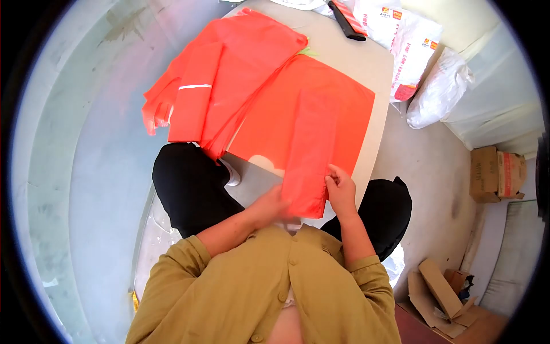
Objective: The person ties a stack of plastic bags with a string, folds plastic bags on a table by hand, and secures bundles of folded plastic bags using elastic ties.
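Observation:
A folded red plastic bag, long and narrow, lies before me with its near end reaching past the table edge. My right hand pinches its right edge near that end. At the left edge of the same bag is my left hand, smeared by motion, with its fingertips unclear. Beneath the folded bag spreads a flat sheet of red plastic. To the left, a loose pile of red plastic bags overlaps the sheet and hangs over the table's side.
The pale table stands between my knees. A dark-handled tool lies at its far end. Beyond are white printed sacks and a white plastic bundle. Cardboard boxes stand right; torn cardboard lies lower right.

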Tool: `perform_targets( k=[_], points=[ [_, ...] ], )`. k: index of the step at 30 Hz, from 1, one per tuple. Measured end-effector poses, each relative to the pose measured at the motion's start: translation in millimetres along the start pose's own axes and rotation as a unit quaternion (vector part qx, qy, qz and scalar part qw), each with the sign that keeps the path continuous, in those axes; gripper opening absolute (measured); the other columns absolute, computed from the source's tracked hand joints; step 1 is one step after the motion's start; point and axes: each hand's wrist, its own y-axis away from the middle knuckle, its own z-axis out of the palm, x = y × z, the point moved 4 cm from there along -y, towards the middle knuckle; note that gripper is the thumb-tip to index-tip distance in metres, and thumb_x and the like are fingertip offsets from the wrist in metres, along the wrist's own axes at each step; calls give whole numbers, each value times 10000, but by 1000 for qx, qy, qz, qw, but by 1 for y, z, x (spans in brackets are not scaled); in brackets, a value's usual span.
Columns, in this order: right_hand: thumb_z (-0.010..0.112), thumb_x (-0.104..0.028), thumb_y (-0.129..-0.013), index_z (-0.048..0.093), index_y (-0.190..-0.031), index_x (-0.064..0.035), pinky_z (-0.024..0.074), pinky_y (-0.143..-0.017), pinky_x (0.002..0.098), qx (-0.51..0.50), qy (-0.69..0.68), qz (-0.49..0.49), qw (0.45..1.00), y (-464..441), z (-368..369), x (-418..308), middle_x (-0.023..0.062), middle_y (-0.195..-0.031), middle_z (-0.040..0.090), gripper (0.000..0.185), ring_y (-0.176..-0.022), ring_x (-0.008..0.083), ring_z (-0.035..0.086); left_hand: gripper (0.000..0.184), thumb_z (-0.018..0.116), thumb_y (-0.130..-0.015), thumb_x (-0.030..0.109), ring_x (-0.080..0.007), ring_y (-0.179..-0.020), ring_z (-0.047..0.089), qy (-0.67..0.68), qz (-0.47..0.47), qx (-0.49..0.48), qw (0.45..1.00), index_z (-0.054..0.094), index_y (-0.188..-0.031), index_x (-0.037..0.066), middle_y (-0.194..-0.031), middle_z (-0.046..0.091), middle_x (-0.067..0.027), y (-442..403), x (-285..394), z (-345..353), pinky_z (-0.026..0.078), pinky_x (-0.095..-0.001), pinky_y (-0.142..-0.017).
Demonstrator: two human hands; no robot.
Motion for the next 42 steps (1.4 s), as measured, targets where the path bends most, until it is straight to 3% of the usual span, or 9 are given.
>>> perform_targets(
  k=[4, 8, 17, 23, 31, 34, 37, 41, 42],
  points=[
    [631, -92, -952, 643, -1242, 13, 536, -809, 354, 27, 103, -82, 991, -8, 1, -11, 147, -1030, 693, 309, -901, 260, 679, 539, 574, -1028, 122, -177, -1090, 628, -8, -7, -8, 1000, 344, -1516, 122, -1304, 577, -65, 4, 7, 1, 590, -350, -885],
    [652, -162, -942, 646, -1256, 0, 525, -822, 377, 44, 168, -104, 979, -18, 3, -33, 151, -1047, 667, 354, -894, 299, 653, 504, 538, -945, 36, -204, -1017, 660, 41, 15, -2, 999, 442, -1440, 12, -1238, 622, -110, 7, 8, 2, 584, -362, -842],
    [707, -354, -923, 657, -1219, 24, 525, -790, 338, 3, 78, 86, 993, -56, 4, -7, 107, -920, 697, 483, -849, 199, 664, 652, 663, -874, 32, -208, -944, 679, 28, 25, -35, 999, 417, -1478, 27, -1233, 637, -117, -3, 1, -7, 597, -350, -788],
    [737, -327, -902, 704, -1071, 31, 526, -743, 327, -45, 82, 130, 987, -60, 5, -22, 107, -862, 694, 398, -800, 183, 659, 700, 693, -863, 47, -205, -961, 673, 25, 41, -38, 998, 403, -1499, 46, -1240, 636, -114, -11, -6, -11, 595, -350, -794],
    [733, -256, -895, 683, -1011, 35, 516, -777, 353, 50, 102, -19, 993, -64, 10, -23, 123, -895, 663, 317, -832, 231, 639, 724, 691, -880, 65, -195, -971, 667, 45, 26, -29, 998, 367, -1528, 57, -1329, 597, -109, -13, -9, -12, 588, -355, -783],
    [733, -257, -894, 677, -1025, 39, 517, -793, 356, 28, 115, -38, 992, -75, 14, -24, 135, -885, 652, 329, -839, 258, 640, 742, 681, -893, 75, -204, -1035, 655, 10, 45, -45, 998, 335, -1550, 57, -1370, 578, -109, -10, -2, -10, 580, -366, -845],
    [712, -233, -911, 672, -1036, 45, 515, -814, 359, 12, 124, -27, 992, -82, 16, -25, 143, -957, 654, 308, -868, 268, 639, 624, 599, -974, 1, -209, -1313, 534, 12, 33, -48, 998, 314, -1529, -22, -1462, 522, -119, -4, 8, -4, 475, -363, -1084],
    [657, -147, -944, 679, -1060, 32, 512, -837, 350, 92, 62, -179, 978, -96, 17, -27, 141, -1121, 636, 214, -914, 258, 625, 622, 605, -976, 42, -205, -1310, 531, 20, 8, -32, 999, 325, -1527, -21, -1453, 529, -112, -9, -3, -11, 473, -365, -1084],
    [646, -124, -947, 681, -1073, 28, 512, -842, 345, 91, 56, -170, 980, -101, 16, -25, 140, -1149, 628, 201, -927, 253, 623, 624, 608, -976, 56, -203, -1306, 533, 15, 8, -30, 999, 327, -1528, -17, -1451, 530, -110, -10, -3, -12, 474, -365, -1081]
  ],
)
